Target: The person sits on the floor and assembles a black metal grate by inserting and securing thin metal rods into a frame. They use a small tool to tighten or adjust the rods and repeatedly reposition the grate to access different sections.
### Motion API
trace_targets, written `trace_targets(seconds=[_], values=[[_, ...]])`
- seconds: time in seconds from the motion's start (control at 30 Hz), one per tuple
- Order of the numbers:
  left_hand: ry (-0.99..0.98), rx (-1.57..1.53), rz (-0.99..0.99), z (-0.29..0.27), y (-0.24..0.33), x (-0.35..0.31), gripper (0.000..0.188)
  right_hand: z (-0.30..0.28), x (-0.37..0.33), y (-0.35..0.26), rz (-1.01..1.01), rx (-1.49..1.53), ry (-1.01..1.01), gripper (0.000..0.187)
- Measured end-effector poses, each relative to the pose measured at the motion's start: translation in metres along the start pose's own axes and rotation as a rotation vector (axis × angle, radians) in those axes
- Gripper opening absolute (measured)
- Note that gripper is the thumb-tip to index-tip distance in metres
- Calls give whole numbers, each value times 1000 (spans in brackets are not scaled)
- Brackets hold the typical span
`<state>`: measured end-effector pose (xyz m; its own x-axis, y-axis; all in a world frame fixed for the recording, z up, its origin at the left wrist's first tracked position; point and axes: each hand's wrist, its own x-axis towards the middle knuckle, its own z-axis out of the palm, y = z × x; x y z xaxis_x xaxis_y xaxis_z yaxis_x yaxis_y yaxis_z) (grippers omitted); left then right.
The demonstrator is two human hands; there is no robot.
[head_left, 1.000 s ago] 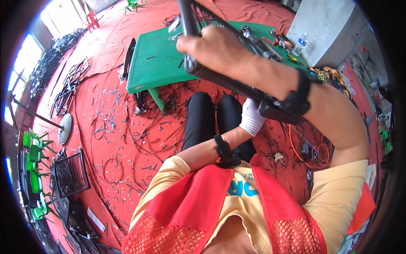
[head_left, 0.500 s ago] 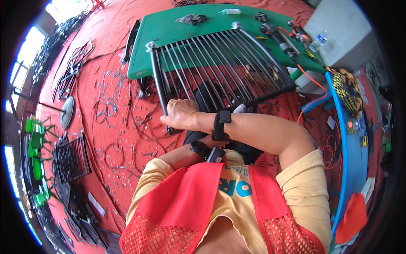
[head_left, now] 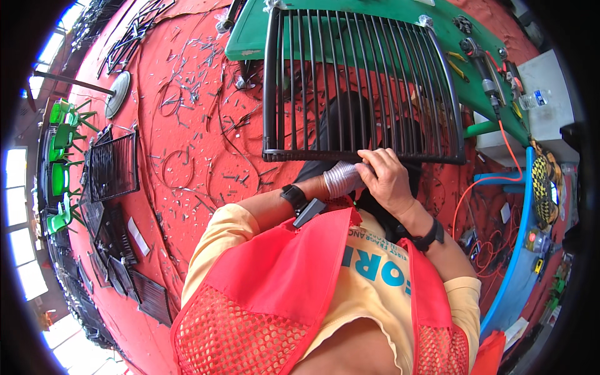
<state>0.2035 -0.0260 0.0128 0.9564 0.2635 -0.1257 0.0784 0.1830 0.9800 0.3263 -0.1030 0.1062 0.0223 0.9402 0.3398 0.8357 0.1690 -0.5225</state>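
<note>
Black bars made up the slatted frame (head_left: 364,87) before me, its slats running away from my body toward the green bench (head_left: 250,40). As I saw it, its longer side lay crosswise, left to right, with the near bar (head_left: 300,155) almost level. At the far end, both corners bore wrapped caps (head_left: 425,21) and reached over the near edge of the bench, while the near part stood out past that edge, above my black-trousered legs (head_left: 412,178).

My right hand (head_left: 386,181) was at the near bar, right of its middle, so nearly the whole frame lay beyond my fingers. Those fingers were bent and held close together, their tips at the bar; I could not tell whether they pinched it. My left hand (head_left: 342,179), in a pale glove, was just below the same bar, partly covered by the right, and its grip could not be made out.

Half a second earlier my right forearm crossed over my left, and that hand was at the frame's left near corner; now it had come back to the right. The near bar, which had slanted, had levelled out.

Toward the right end of the bench lay a power tool (head_left: 480,65), an orange cord (head_left: 514,150) trailing off the near edge.
</note>
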Motion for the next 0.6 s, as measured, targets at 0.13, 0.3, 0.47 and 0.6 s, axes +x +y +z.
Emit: trace_targets(seconds=[0.13,0.3,0.47,0.6], values=[[-119,370,42,-4,-2,-8,16,18,3,7,-40,-193,49,24],[-77,-498,-284,-14,38,-46,30,19,7,12,-43,-185,75,16],[85,318,28,-40,94,-110,25,7,8,11,-79,-142,129,15],[680,59,202,-65,117,-155,23,3,-2,1,49,46,105,11]])
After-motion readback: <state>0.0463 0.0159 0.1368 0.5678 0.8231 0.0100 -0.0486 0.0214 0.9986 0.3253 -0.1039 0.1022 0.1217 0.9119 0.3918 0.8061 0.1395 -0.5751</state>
